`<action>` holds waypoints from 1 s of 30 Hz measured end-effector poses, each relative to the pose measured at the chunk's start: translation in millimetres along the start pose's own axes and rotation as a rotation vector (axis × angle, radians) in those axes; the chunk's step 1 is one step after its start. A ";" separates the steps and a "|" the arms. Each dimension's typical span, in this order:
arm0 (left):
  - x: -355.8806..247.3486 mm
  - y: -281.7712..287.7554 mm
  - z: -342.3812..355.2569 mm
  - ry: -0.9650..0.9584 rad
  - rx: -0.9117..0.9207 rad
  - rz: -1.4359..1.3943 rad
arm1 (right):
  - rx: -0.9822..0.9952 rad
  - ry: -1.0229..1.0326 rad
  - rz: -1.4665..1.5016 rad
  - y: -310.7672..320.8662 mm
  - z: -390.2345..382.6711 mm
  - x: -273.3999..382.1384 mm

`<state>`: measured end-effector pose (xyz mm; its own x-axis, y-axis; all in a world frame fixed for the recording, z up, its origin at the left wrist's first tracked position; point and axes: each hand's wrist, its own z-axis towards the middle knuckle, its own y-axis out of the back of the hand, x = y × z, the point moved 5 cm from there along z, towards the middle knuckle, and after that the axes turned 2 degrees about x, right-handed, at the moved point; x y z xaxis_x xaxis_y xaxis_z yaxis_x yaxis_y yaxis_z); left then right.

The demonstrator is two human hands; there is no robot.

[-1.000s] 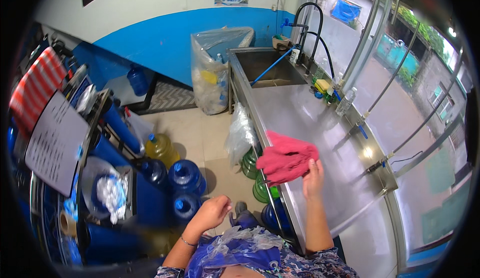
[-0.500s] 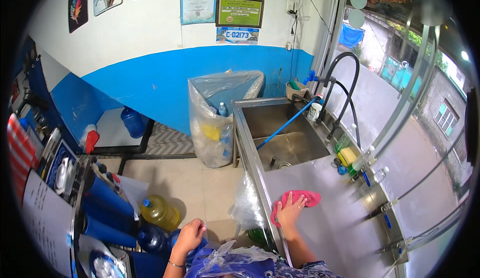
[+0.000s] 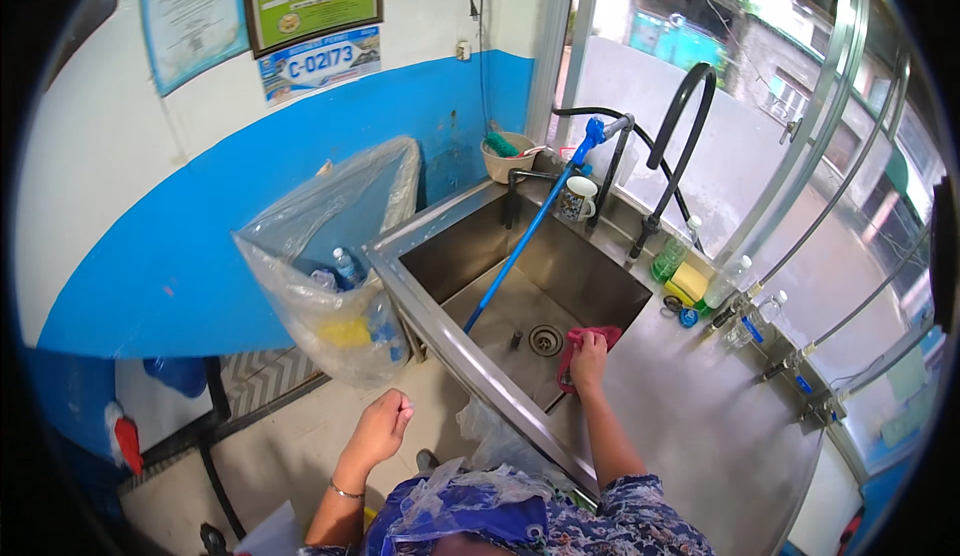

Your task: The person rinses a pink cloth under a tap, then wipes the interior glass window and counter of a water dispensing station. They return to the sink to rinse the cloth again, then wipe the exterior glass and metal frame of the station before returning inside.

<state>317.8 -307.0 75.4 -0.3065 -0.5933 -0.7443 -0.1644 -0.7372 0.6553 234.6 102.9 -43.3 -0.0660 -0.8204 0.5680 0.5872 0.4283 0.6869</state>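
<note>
My right hand (image 3: 590, 358) is closed on a pink-red cloth (image 3: 568, 368) at the near right rim of the steel sink (image 3: 520, 291). Part of the cloth bunches up beside my fingers, over the edge between basin and counter. Inside the basin a round drain (image 3: 546, 340) lies just beyond the cloth. My left hand (image 3: 384, 426) hangs in the air left of the sink, its fingers curled, with nothing seen in them. A blue hose (image 3: 520, 241) slants from the tap (image 3: 592, 138) down into the basin.
Steel counter (image 3: 690, 436) extends to the right of the sink. Along its back stand bottles (image 3: 670, 254), a yellow sponge (image 3: 688, 281) and valves. A mug (image 3: 577, 199) and a bowl with a green brush (image 3: 508, 161) sit behind the basin. A clear rubbish bag (image 3: 330, 236) stands left.
My right hand has gone from the counter top to the sink's edge, and the cloth, spread flat before, is now bunched. My left hand stays curled. The view has swung right and closer.
</note>
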 end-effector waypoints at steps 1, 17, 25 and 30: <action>4.8 7.7 25.2 -0.048 0.040 0.003 | -0.008 -0.060 0.027 -4.1 3.6 0.4; 11.2 -90.2 220.6 -0.392 0.554 -0.197 | -0.180 0.127 -0.171 126.5 152.1 149.5; 35.0 -92.0 265.4 -0.382 0.552 -0.182 | -0.347 0.185 -0.013 103.5 315.2 217.8; 56.4 -100.8 299.5 -0.226 0.656 -0.282 | -0.244 -0.004 0.762 102.1 339.0 158.7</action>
<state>36.3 -169.4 5.9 -0.3436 -0.2772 -0.8973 -0.7690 -0.4655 0.4382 10.6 144.8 270.7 0.4223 -0.3339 0.8427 0.6319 0.7750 -0.0096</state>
